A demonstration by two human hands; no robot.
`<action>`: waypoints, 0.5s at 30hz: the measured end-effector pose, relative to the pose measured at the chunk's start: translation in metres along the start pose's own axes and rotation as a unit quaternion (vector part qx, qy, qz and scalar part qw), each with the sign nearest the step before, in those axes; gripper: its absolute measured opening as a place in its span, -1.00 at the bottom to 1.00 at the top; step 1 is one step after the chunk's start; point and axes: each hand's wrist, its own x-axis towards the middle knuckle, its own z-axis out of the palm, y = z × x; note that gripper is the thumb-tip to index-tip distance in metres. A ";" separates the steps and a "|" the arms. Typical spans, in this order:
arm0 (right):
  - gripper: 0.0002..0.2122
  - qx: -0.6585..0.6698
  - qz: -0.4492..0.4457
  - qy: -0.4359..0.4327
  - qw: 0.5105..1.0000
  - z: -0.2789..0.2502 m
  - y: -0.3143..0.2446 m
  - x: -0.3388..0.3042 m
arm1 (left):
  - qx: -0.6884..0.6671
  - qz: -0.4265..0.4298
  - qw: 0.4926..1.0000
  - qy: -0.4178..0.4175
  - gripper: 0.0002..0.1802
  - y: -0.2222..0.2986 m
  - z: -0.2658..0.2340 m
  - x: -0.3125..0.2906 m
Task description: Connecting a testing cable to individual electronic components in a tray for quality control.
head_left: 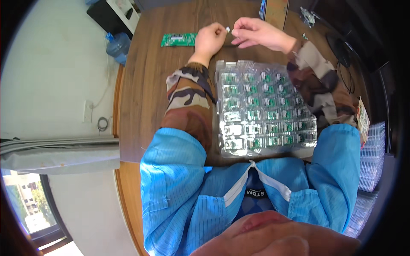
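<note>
At the far side of the table, my left hand (209, 40) is closed, with a small white part (227, 29) pinched at its fingertips. Facing it from the right, my right hand (255, 34) has thumb and forefinger pressed together close to that part. Whatever lies between those right fingers is too small to make out. Just left of my left hand a green circuit board (178, 39) lies flat, partly covered by the hand. Nearer to me sits a clear plastic tray (273, 152), its rows of compartments holding several small green-and-white circuit pieces. My right sleeve covers the tray's far right corner.
A cardboard box (276, 13) stands at the back edge of the wooden table (145, 94). A clear plastic bag (307, 17) and a black cable (348, 77) lie at the right. Stacked clear trays (370, 158) stand low right. A blue water bottle (118, 48) stands beyond the left edge.
</note>
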 end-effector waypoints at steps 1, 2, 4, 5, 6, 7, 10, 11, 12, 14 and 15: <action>-0.92 -0.008 -0.011 0.005 1.000 -0.007 0.004 0.009 | -0.008 0.002 1.000 0.002 -0.85 0.001 0.001 -0.001; -0.91 -0.019 0.015 -0.001 1.000 -0.017 0.010 0.017 | -0.016 0.004 1.000 0.003 -0.86 0.002 0.003 -0.001; -0.89 -0.034 0.072 -0.025 0.996 -0.026 0.023 0.034 | -0.014 -0.011 1.000 -0.002 -0.86 0.003 -0.001 -0.005; -0.88 -0.042 0.104 -0.033 0.993 -0.033 0.026 0.038 | -0.018 -0.030 0.999 -0.015 -0.86 0.005 0.000 -0.004; -0.88 -0.043 0.101 -0.034 0.993 -0.035 0.025 0.040 | -0.017 -0.029 0.999 -0.012 -0.86 0.006 -0.001 -0.003; -0.88 -0.029 0.091 -0.023 0.995 -0.036 0.024 0.041 | -0.020 -0.030 0.999 -0.015 -0.87 0.007 -0.002 -0.002; -0.85 0.016 0.067 0.008 0.998 -0.039 0.027 0.046 | -0.031 -0.038 0.998 -0.027 -0.88 0.007 -0.003 -0.002; -0.85 0.014 0.068 0.008 0.998 -0.040 0.027 0.048 | -0.032 -0.038 0.998 -0.026 -0.88 0.007 -0.003 -0.001; -0.85 0.019 0.074 0.025 0.997 -0.040 0.026 0.049 | -0.032 -0.039 0.998 -0.025 -0.87 0.007 -0.002 0.000; -0.86 0.029 0.086 0.059 0.994 -0.041 0.026 0.052 | -0.032 -0.040 0.998 -0.023 -0.87 0.006 -0.002 0.000; -0.86 0.035 0.093 0.076 0.992 -0.041 0.027 0.052 | -0.032 -0.041 0.998 -0.022 -0.87 0.006 -0.001 0.000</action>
